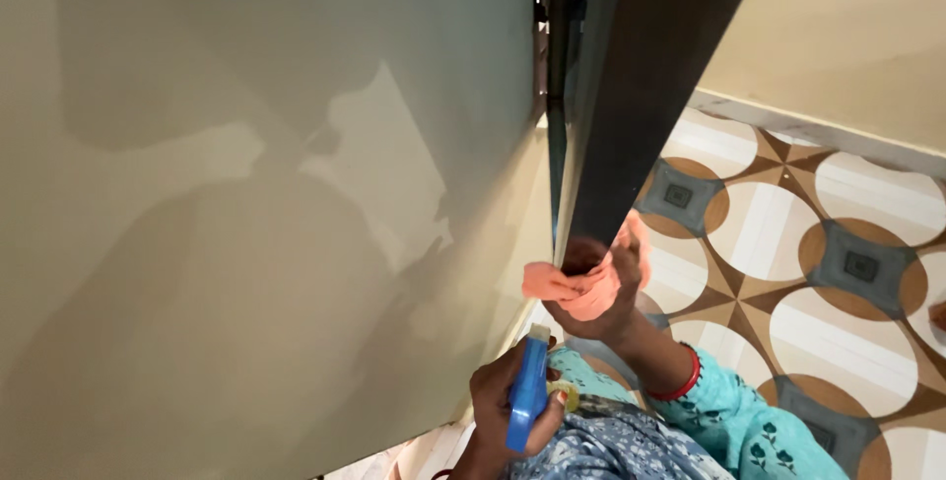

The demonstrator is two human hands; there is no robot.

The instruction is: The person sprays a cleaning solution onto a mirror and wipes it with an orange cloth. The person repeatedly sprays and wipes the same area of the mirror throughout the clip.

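Observation:
My right hand (603,305) is closed on an orange-pink cloth (567,285) and presses it against the lower corner of a dark flat screen (631,76) that hangs on the wall. My left hand (498,411) grips a blue spray bottle (528,391) with a pale nozzle, held upright just below the cloth, close to the wall. A red bangle sits on my right wrist above a teal flowered sleeve.
A glossy pale green wall (246,214) fills the left side and bears shadows. On the right lies a tiled floor (818,243) with brown, white and grey circle patterns, bordered by a cream wall (847,27) with a pale skirting.

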